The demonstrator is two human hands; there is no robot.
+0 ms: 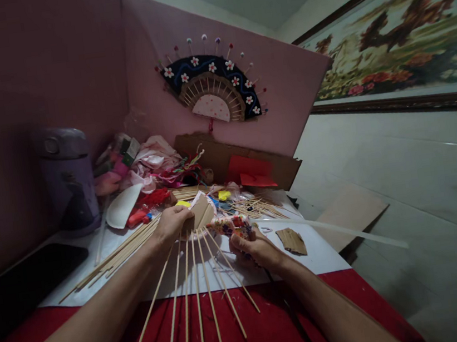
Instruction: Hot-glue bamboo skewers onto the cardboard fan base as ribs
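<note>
My left hand [176,221] is closed on a piece of cardboard [202,212] with a pale patterned edge. Several thin wooden sticks [198,298] fan out from the cardboard toward me, over the white sheet and the red cloth. In my right hand [255,245] is a glue gun [235,225] with a colourful floral pattern, its fingers wrapped round the handle. The gun's tip points left, close to where the sticks meet the cardboard.
A purple bottle [68,181] and a dark phone-like slab [36,280] stand and lie at left. Loose sticks [125,252], a white scoop-like piece [124,207], and a cardboard scrap [291,241] lie around. Behind, a decorated fan [211,86] hangs on a pink board [278,97].
</note>
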